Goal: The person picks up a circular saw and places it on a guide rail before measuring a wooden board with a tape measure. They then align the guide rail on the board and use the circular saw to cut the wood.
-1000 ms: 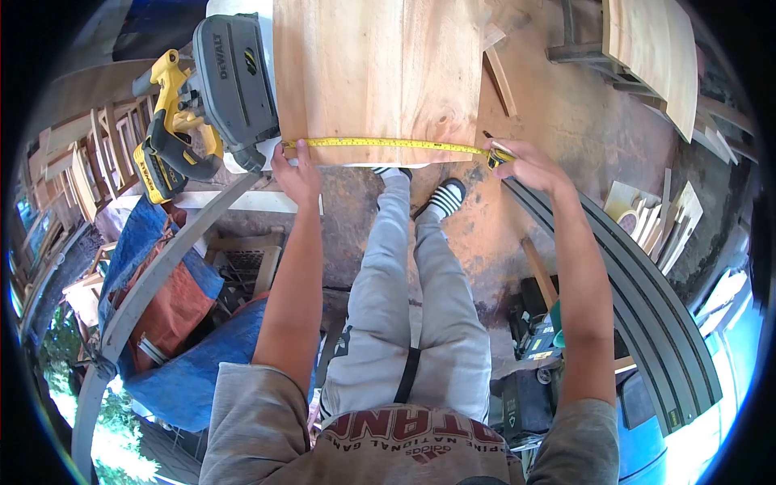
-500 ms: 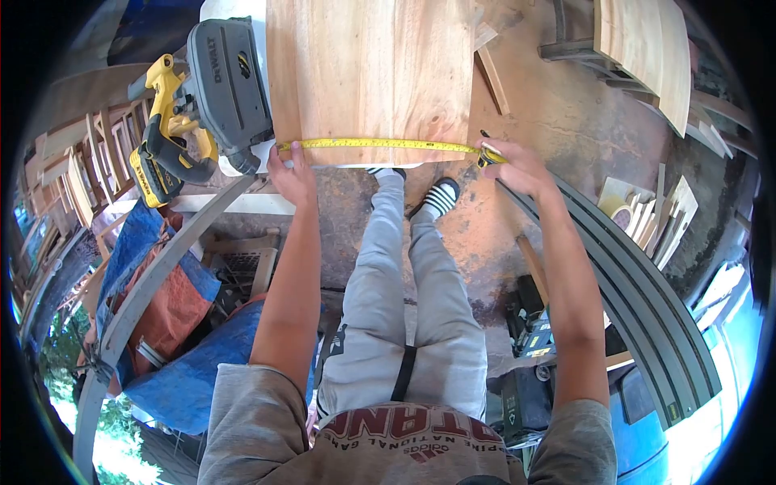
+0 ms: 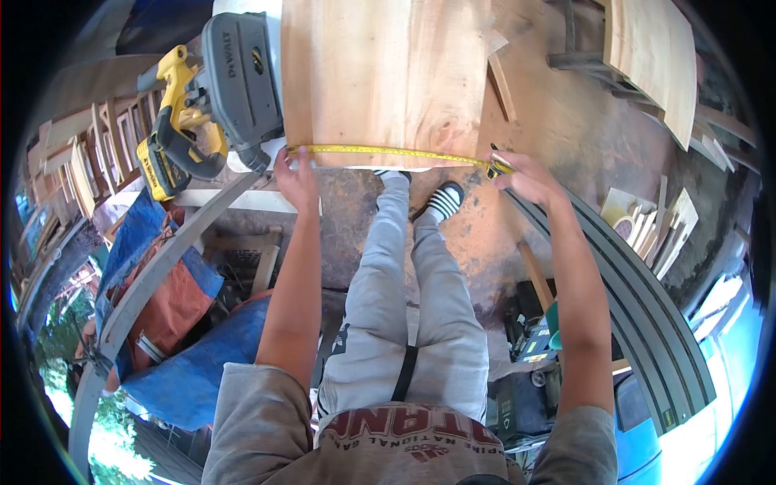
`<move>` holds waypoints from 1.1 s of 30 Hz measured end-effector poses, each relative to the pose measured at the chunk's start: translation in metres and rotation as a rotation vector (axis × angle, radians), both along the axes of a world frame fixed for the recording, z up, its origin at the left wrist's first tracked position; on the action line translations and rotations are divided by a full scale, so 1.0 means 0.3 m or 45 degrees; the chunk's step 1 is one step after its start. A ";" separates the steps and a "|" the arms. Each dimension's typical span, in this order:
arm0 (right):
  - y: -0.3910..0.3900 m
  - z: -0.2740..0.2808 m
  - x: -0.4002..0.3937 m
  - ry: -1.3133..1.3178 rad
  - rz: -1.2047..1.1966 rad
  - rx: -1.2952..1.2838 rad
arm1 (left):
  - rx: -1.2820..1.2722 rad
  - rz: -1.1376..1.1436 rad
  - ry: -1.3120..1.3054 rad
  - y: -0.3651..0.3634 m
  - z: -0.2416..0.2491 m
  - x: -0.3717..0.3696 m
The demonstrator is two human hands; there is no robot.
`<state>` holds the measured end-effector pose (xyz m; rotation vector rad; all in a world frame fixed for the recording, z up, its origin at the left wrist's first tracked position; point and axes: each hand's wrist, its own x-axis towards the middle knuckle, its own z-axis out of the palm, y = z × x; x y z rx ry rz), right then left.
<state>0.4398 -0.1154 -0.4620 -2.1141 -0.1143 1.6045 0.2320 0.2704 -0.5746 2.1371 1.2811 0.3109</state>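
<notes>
Tape measure (image 3: pixel 499 167) stretched across one wooden board (image 3: pixel 384 81), one hand at each end

Two bare hands share one tape. The left hand (image 3: pixel 297 179) has thumb and fingers closed on the free end of the yellow blade (image 3: pixel 396 151), at the board's left edge. The right hand (image 3: pixel 527 176) is wrapped around the black and yellow case, just beyond the right edge. Between them the single blade runs over the board, close to its near edge and roughly in line with it.

Left of the left hand stands one saw (image 3: pixel 242 77), grey, yellow and black, just beside the board. A white worktop (image 3: pixel 236 163) shows past the board's edge there. Below that same hand, one long grey bar (image 3: pixel 162 259) curves down in view, past a blue and orange tarp (image 3: pixel 174 303).

Beyond the right hand, one narrow wood strip (image 3: pixel 503 89) lies on the floor (image 3: pixel 558 105), and one more large panel (image 3: pixel 655 61) rests farther out to the right. Below the right hand, a long grey ribbed rail (image 3: pixel 647 311) passes beside the forearm; right of it are several light offcuts (image 3: pixel 675 230), too crowded to count. Two striped slippers (image 3: pixel 444 200) show between and below the hands.
</notes>
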 end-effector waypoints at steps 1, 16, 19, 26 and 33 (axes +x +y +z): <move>0.009 0.001 -0.003 0.020 0.028 -0.011 | 0.011 0.014 -0.016 0.014 -0.004 -0.005; 0.002 -0.017 -0.010 -0.004 0.018 0.044 | -0.027 0.113 0.069 -0.013 0.058 -0.001; -0.014 -0.034 -0.021 -0.060 0.018 0.080 | 0.022 0.094 0.097 -0.006 0.054 -0.003; 0.013 0.006 -0.028 -0.093 0.010 0.043 | -0.072 -0.003 0.071 0.109 -0.022 -0.034; 0.009 0.007 -0.040 -0.089 -0.043 0.055 | -0.160 -0.063 0.191 0.129 0.073 0.006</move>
